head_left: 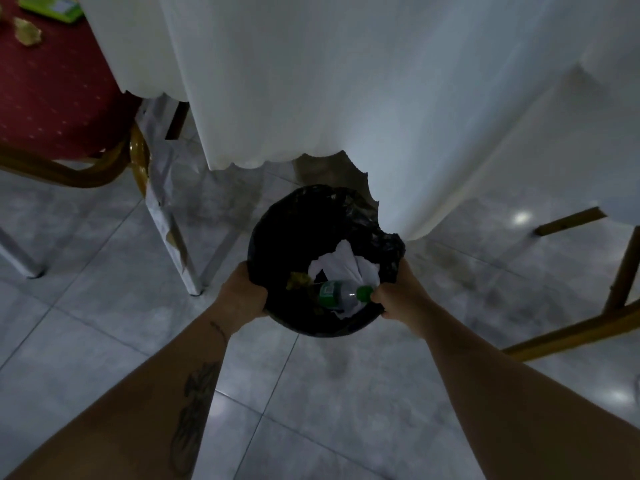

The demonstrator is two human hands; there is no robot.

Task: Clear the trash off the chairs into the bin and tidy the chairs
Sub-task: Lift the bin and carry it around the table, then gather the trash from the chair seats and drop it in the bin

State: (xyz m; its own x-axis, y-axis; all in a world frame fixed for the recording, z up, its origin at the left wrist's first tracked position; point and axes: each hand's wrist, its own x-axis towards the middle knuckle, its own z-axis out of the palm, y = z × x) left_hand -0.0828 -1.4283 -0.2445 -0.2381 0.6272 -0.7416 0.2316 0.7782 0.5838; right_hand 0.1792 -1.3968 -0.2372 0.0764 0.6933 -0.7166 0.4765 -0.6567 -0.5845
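Observation:
A round bin (277, 230) lined with a black bag stands on the tiled floor below the white tablecloth. Inside lie crumpled white paper (346, 265), a clear plastic bottle (337, 296) with a green cap, and a yellowish scrap (298, 279). My left hand (242, 296) grips the bin's left rim and my right hand (398, 296) grips its right rim. At the upper left a red chair seat (52, 88) carries a crumpled brownish wrapper (28, 32) and a green packet (52, 5).
A white tablecloth (346, 81) hangs down over the middle and right. The red chair's gold frame (138, 157) and metal table legs (173, 237) stand at left. Another gold chair frame (588, 327) is at right. Grey tiles cover the floor.

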